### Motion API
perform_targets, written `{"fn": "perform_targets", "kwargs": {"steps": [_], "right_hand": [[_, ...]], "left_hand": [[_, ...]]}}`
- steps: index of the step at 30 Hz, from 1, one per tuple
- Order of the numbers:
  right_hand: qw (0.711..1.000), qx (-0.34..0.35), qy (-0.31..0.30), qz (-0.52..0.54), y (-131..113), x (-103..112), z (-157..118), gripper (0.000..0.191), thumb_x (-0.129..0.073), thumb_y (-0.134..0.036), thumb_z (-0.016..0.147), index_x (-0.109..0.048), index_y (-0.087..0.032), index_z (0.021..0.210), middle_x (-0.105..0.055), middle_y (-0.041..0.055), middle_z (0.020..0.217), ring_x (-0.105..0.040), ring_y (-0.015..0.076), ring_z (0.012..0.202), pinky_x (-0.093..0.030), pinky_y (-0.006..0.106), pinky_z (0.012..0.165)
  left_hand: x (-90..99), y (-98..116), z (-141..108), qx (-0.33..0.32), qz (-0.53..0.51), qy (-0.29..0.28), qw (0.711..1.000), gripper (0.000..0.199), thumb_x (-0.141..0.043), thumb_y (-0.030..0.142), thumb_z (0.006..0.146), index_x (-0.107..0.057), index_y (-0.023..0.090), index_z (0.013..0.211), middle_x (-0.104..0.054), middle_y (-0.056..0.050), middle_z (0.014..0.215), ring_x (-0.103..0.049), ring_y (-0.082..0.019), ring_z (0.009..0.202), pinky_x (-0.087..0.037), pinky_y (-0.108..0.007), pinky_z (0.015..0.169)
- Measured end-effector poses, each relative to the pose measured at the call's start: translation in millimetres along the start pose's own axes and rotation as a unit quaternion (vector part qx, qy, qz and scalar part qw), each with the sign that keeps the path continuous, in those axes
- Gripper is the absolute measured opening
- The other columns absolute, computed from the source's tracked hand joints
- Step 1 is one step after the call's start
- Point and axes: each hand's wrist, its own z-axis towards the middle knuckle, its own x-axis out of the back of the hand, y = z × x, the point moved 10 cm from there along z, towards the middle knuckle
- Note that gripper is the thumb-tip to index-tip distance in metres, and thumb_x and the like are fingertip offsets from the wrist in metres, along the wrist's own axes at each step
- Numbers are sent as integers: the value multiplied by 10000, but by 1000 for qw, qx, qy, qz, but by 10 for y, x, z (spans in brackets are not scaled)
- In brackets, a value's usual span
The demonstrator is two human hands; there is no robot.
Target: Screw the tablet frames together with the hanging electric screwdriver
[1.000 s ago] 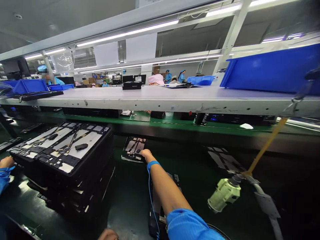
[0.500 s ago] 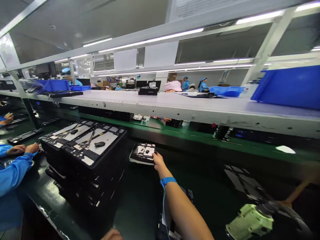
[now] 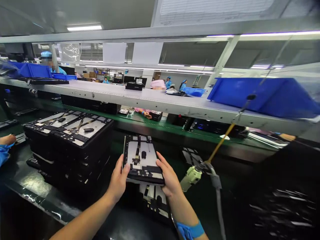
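My left hand and my right hand grip opposite sides of an opened tablet, held tilted in front of me. Pale metal plates, a ribbon cable and a black frame show on its upper face. A blue strap circles my right wrist. Below what I hold, partly hidden by it and by my right hand, lies another opened tablet on the dark green bench.
Stacks of similar tablets rise at left. A pale green electric screwdriver hangs at right on a yellowish cord. Blue bins stand on the white shelf. A co-worker's hand shows at the left edge.
My right hand has drawn the tablet from farther back toward me. My left hand has come up from the bottom edge and taken hold of it too. The view has shifted right.
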Motion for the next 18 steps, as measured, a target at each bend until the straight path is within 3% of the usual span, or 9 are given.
{"fn": "perform_targets", "kwargs": {"steps": [4, 6, 10, 13, 18], "right_hand": [[997, -9, -28, -72, 38, 44, -510, 778, -742, -395, 799, -485, -289, 1526, -747, 56, 1235, -766, 225, 909, -639, 332, 762], [993, 18, -23, -114, -34, 78, -694, 750, -716, -456, 822, -497, -290, 1520, -705, 56, 1325, -751, 243, 1027, -635, 352, 854], [973, 117, -26, -198, -442, -3, -1043, 726, -645, -567, 876, -499, -272, 1524, -580, 55, 1493, -619, 271, 1312, -552, 352, 1060], [945, 182, -72, -263, -815, -331, -1266, 782, -606, -624, 901, -410, -281, 1576, -582, 62, 1491, -605, 269, 1323, -498, 357, 1120], [884, 271, -219, -312, -1246, -1386, -1461, 857, -532, -648, 937, -290, -194, 1622, -746, 98, 1102, -720, 252, 938, -592, 362, 837]], "left_hand": [[33, 96, -246, -19, 3, 58, 998, 642, -555, 562, 985, -500, 210, 1518, -439, -103, 1602, -365, -264, 1518, -281, -428, 1283], [57, 234, -396, -41, 16, 43, 998, 664, -578, 534, 981, -464, 207, 1548, -432, -99, 1607, -368, -261, 1516, -288, -414, 1281], [129, 914, -604, -145, 105, -22, 984, 609, -591, 458, 991, -491, 211, 1539, -410, -71, 1620, -355, -244, 1524, -273, -376, 1289], [379, 1561, -623, -204, 152, -10, 967, 506, -511, 427, 1038, -552, 211, 1493, -504, -58, 1556, -454, -217, 1464, -324, -339, 1262], [1048, 2386, -361, -208, 194, 72, 956, 514, -511, 509, 1021, -688, 148, 1342, -649, -81, 1403, -566, -255, 1356, -408, -347, 1190]]}}
